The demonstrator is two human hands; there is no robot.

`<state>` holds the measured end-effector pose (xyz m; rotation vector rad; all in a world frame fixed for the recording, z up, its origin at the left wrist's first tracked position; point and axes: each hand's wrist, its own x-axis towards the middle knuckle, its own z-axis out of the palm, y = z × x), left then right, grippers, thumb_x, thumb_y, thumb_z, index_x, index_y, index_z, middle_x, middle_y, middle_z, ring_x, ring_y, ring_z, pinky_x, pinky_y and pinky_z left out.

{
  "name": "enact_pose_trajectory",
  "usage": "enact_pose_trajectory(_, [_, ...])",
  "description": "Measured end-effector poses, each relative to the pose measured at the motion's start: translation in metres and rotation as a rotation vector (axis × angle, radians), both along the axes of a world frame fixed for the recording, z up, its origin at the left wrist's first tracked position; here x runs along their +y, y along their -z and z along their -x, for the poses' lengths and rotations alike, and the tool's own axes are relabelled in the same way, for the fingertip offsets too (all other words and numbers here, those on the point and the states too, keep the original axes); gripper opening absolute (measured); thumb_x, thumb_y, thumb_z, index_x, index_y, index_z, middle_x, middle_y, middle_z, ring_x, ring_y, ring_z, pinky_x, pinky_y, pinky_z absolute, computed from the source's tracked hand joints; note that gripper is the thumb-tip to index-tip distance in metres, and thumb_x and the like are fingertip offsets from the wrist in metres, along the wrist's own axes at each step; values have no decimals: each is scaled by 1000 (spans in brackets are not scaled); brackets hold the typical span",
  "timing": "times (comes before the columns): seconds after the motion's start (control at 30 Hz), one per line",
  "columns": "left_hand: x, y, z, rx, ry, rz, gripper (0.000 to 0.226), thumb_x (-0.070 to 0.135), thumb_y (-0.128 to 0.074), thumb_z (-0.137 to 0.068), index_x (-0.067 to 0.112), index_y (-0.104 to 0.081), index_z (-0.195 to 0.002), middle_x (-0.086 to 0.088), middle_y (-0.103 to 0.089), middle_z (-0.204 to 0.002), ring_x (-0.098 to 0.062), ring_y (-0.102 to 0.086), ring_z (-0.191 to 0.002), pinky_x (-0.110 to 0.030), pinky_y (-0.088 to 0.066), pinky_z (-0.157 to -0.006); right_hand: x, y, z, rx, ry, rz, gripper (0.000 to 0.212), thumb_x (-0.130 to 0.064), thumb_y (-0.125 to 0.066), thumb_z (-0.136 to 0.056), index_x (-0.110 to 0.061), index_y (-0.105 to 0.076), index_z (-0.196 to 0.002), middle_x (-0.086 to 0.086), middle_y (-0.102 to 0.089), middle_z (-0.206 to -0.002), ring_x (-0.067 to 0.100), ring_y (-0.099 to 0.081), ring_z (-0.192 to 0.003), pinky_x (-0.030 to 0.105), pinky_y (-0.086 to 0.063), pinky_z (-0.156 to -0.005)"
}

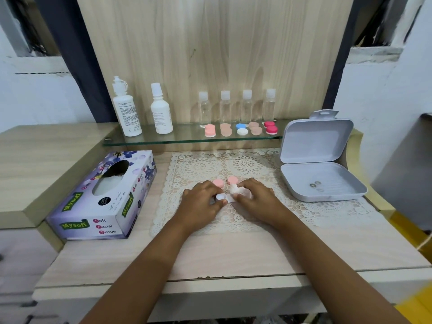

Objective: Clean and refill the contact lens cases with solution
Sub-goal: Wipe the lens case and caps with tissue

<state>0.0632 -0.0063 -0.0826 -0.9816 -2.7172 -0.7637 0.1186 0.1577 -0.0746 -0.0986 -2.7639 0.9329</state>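
At the frame's centre, the left hand (201,202) pinches a white lens case (222,198) while the right hand (253,197) grips a crumpled tissue (240,191) pressed into it

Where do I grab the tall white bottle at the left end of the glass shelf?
Wrap your hand round the wide middle of the tall white bottle, coming from the front. It stands upright, its nozzle top is thin, and the wood panel blocks the back. The other white bottle stands apart on its right, so fingers probably fit between.
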Motion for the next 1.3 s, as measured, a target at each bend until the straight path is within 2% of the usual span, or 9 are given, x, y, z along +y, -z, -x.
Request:
enact_pose_trajectory(0.1, [0,0,0,3,3,1,27,39,-54,-91,24,-62,-112,11,-53,-115,-9,-44,-114,-32,-26,-87,-1,-3,-2,76,50,265,21,-23,-50,-94,-11,-63,-105,-1,-55,-99,16,-52,-97,27,-37,-82])
enact_pose_trajectory(0.23, [0,0,0,0,2,-2,26,38,-54,-91,24,-62,-112,11,-53,-115,-9,-44,-114,-31,-25,-87,1,2,-2,186,61,146,17,-13,-54,-92,-4,-64,-102,5,-53,-95,15,-50,-86,17,-29,-65])
enact_pose_trajectory(0.33, [0,0,-1,3,4,-6,27,39,-54,-91,25,-62,-113,12,-53,-115,-8,-44,-113,-30,-24,-85,0,6,-2,230,36,22,15,-16,-59,-88,-8,-67,-97,3,-58,-96,19,-57,-88,24,-36,-72])
enact_pose_trajectory(0.43, [-1,0,-1,2,5,-9,27,39,-54,-91,25,-62,-113,12,-53,-114,-8,-43,-113,-30,-23,-85,-3,9,-4,240,-8,-25,23,-29,-52,-81,-15,-68,-92,-6,-52,-88,18,-58,-86,38,-46,-78])
enact_pose_trajectory(0.5, [-1,0,-1,0,5,-9,27,39,-53,-91,25,-62,-113,13,-53,-114,-8,-43,-113,-30,-23,-85,-5,9,-5,232,-24,-89,28,-31,-47,-80,-17,-69,-92,-5,-53,-88,19,-57,-85,42,-47,-78])
enact_pose_trajectory(0.63, [0,-1,-2,-9,2,-6,27,39,-53,-91,25,-62,-113,12,-53,-116,-9,-43,-115,-31,-25,-89,-3,7,-6,185,-65,-235,48,-46,-31,-80,-19,-67,-96,-3,-55,-94,23,-56,-89,37,-45,-74])
enact_pose_trajectory(0.8, [0,-1,-2,-6,0,-2,27,38,-53,-92,25,-62,-113,12,-53,-115,-9,-44,-115,-33,-26,-90,2,7,-4,180,-53,-236,52,-50,-31,-76,-23,-68,-101,-2,-55,-95,24,-53,-89,33,-41,-72])
enact_pose_trajectory(1.13, [0,-1,-1,-6,2,-1,28,39,-53,-91,24,-62,-113,13,-53,-115,-9,-44,-114,-33,-26,-89,-2,8,-1,87,-50,-340,27,-31,-42,-94,-21,-53,-116,-2,-49,-114,21,-43,-107,32,-28,-82])
enact_pose_trajectory(1.3, [-1,0,-1,-3,1,-4,29,39,-53,-91,24,-62,-114,12,-53,-117,-9,-44,-115,-33,-26,-89,-2,6,-4,89,-29,-123,23,-23,-52,-92,-14,-57,-112,-1,-57,-117,18,-47,-112,32,-32,-92])
